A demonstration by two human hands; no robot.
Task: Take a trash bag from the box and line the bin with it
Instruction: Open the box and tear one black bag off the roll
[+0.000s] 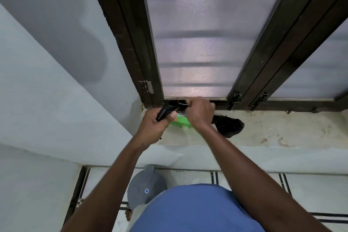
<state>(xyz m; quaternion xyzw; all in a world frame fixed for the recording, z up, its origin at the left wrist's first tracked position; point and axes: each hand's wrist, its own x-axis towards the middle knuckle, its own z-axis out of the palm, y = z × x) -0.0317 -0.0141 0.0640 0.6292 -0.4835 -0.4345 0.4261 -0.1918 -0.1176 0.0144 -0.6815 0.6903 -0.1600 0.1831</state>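
Your left hand (158, 122) is clamped on a tight black roll of plastic trash bags (164, 113); your right hand (199, 112) is closed on the loose black bag film (228, 125) trailing onto the pale window ledge (282, 130). Expect it light, limp and slippery: pinch near the tear line. The green box (180, 121) lies beneath your hands; the grey lidded bin (145, 186) stands on the floor below.
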